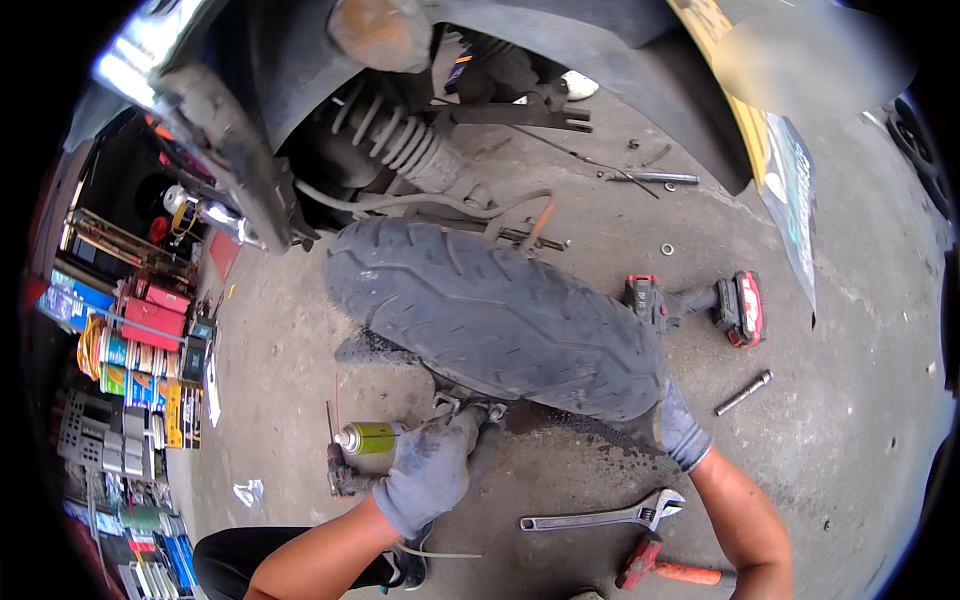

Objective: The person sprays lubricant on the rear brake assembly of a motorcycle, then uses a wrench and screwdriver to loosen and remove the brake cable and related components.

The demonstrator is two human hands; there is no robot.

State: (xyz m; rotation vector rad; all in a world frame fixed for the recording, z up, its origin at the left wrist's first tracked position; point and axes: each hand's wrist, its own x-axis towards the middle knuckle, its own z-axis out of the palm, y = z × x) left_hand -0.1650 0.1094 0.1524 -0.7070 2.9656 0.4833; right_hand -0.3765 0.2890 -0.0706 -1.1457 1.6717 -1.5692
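A scooter or motorcycle wheel with a worn black tire (490, 310) stands tilted on the concrete in front of me. My right hand (682, 430), in a grey glove, grips the tire's near right edge, its fingers partly hidden behind the rubber. My left hand (430, 470), also gloved, is closed at the wheel's near side, beside metal fittings (460, 404) and a dark cylindrical part (487, 440). What exactly it holds is hidden. Close to its left lies a green spray can (370, 437) with a light cap. Dark wet spots mark the floor under the wheel.
Nearby lie an adjustable wrench (590, 520), a hammer (645, 565), a cordless impact wrench (675, 302), a socket extension (744, 393) and a washer (667, 249). Above the wheel hangs the vehicle's body with a coil spring shock (400, 145). Boxes (155, 315) and shelves line the left.
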